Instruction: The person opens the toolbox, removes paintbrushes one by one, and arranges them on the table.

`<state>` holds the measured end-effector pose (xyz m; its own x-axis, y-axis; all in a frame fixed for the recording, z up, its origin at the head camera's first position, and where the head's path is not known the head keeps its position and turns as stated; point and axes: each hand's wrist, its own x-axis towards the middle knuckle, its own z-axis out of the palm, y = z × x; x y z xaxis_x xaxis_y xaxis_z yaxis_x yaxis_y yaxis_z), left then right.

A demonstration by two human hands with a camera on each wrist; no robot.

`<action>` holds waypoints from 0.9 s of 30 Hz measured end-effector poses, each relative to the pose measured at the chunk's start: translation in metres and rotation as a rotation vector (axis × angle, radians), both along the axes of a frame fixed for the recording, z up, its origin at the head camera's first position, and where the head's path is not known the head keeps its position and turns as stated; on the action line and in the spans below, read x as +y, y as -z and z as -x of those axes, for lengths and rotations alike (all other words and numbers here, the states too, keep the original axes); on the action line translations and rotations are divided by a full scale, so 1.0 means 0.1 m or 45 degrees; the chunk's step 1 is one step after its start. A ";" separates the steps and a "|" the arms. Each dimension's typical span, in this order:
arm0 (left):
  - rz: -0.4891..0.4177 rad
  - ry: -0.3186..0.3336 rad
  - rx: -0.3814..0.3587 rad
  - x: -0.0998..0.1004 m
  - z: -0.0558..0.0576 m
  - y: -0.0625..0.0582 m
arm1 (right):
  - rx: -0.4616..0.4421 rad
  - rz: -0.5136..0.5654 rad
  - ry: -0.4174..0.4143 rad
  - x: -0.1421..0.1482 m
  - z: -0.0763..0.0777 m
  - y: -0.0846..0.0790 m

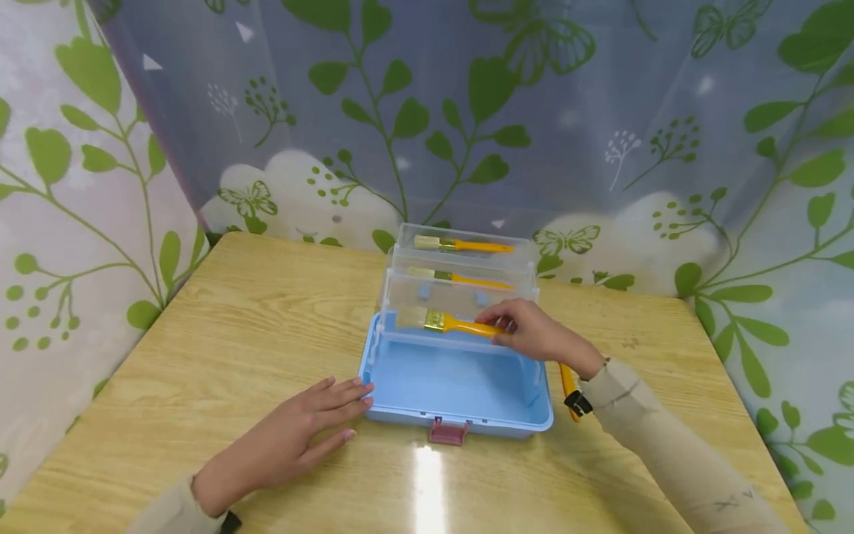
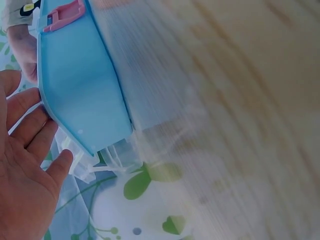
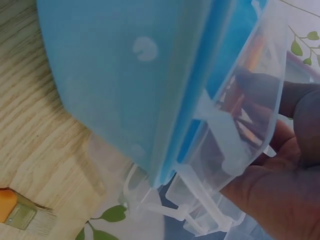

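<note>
A blue toolbox stands open on the table, its clear tiered trays raised at the back. My right hand reaches over the lowest tray and pinches the orange handle end of a paintbrush, whose bristles point left. In the right wrist view the fingers show partly through the clear tray wall. One paintbrush lies in the middle tray and another paintbrush in the top one. My left hand has straight fingers, the tips at the toolbox's front left corner.
Beside the toolbox on the right lies another orange-handled brush, partly covered by my right wrist; its bristles show in the right wrist view. A pink latch hangs at the toolbox's front. Behind the wooden table hangs a leaf-patterned curtain.
</note>
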<state>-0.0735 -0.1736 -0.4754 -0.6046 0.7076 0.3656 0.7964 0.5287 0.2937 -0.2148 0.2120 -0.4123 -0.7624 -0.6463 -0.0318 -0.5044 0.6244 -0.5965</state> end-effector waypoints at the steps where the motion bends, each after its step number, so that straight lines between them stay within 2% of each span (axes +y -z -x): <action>1: -0.001 0.000 -0.001 0.00 0.00 -0.01 | -0.002 -0.002 -0.001 -0.01 0.00 -0.01; 11: -0.008 0.031 0.034 0.00 0.02 0.00 | 0.011 -0.052 -0.077 -0.03 0.01 -0.04; 27: 0.061 0.019 0.079 -0.01 0.03 0.00 | 0.079 0.006 0.031 -0.04 -0.06 -0.06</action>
<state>-0.0762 -0.1750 -0.4759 -0.5709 0.7339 0.3680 0.8203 0.5287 0.2181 -0.2088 0.2083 -0.4062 -0.7785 -0.6274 0.0187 -0.5250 0.6344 -0.5674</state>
